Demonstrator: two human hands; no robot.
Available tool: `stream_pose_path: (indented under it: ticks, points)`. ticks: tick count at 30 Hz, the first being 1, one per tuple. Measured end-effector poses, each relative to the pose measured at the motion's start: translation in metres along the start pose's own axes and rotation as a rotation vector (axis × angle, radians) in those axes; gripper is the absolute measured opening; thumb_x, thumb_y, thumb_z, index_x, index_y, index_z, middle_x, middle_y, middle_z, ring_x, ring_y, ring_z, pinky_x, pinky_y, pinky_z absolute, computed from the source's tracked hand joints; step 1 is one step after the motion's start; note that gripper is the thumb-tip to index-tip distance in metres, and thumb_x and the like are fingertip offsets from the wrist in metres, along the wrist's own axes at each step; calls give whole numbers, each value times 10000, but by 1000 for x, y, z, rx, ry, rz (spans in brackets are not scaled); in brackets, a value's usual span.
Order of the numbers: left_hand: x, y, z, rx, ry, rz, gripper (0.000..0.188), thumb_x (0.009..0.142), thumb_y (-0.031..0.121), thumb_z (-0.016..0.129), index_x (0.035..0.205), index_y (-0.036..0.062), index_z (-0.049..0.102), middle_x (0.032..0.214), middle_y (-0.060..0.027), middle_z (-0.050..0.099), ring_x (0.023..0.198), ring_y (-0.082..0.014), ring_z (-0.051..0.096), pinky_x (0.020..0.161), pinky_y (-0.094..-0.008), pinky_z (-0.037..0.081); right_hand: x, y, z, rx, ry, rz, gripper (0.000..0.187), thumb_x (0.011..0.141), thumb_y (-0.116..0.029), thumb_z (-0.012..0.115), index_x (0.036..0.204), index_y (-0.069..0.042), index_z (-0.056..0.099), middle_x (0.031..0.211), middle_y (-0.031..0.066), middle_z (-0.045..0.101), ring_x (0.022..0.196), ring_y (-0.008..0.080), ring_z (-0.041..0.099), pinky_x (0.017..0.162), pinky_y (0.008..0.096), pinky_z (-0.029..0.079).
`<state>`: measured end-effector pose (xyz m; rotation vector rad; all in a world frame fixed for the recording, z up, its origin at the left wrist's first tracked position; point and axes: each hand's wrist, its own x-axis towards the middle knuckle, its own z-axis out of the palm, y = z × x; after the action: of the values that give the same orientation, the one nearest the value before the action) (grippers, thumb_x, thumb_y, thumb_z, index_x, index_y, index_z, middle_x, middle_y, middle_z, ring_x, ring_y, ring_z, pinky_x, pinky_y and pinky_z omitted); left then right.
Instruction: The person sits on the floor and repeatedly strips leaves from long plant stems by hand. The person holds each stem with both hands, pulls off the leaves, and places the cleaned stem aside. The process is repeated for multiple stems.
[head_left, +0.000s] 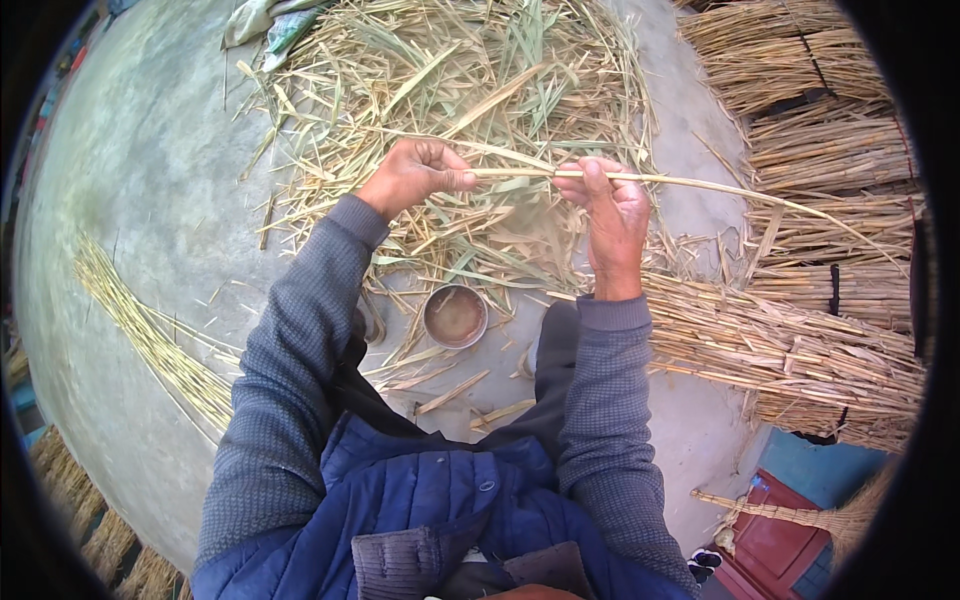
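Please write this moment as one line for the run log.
left hand: pinching long stalk | right hand: holding same stalk | floor: husk pile, round bowl

Workshop: stacked stalk bundles, husk heap, grey floor.

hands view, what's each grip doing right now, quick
Left hand: closed, pinching the long, thin stalk.
Right hand: closed, thumb and fingers holding the same stalk farther right.
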<state>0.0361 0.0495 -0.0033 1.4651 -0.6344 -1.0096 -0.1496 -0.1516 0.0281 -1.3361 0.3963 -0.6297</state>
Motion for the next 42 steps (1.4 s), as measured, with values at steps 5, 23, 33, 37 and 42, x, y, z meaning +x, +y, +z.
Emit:
stream_pose_path:
  ticks: [5, 23, 33, 37, 42]
  points:
    - [6, -10, -43, -52, 375, 58, 227, 886, 255, 771, 933, 49, 687, 819, -34, 731, 784, -114, 649, 864, -309, 486, -3, -2, -15, -59, 91, 63, 316, 988, -240, 644, 1090, 55, 598, 938, 167, 712, 769, 195, 725, 669, 249, 586]
    - [1, 20, 7, 987, 212, 427, 200, 821, 285, 753, 866, 100, 692, 763, -60, 705, 738, -233, 660, 746, -361, 426, 14, 25, 15, 13, 138, 178, 357, 933, -303, 723, 1017, 32, 633, 843, 114, 702, 691, 162, 693, 648, 247, 559]
    - [10, 10, 36, 851, 373, 732, 251, 816, 259, 803, 926, 57, 701, 832, -50, 705, 742, -196, 640, 718, -331, 454, 8, 25, 29, -4, 118, 107, 415, 924, -281, 737, 1126, 52, 597, 895, 131, 700, 761, 172, 697, 714, 276, 567]
    - [10, 14, 29, 791, 394, 595, 215, 834, 255, 783, 852, 58, 699, 732, -55, 679, 651, -210, 618, 640, -341, 454, 5, 29, 35, 99, 11, 24, 444, 943, -195, 705, 1276, 49, 541, 1115, 141, 674, 990, 178, 677, 843, 283, 548]
    - [4, 18, 10, 544, 287, 352, 263, 869, 286, 755, 854, 28, 704, 665, -63, 657, 567, -162, 590, 539, -306, 451, 6, 34, 28, 335, 19, 79, 445, 958, -112, 664, 1350, 14, 495, 1130, 129, 668, 1006, 181, 664, 864, 299, 546]
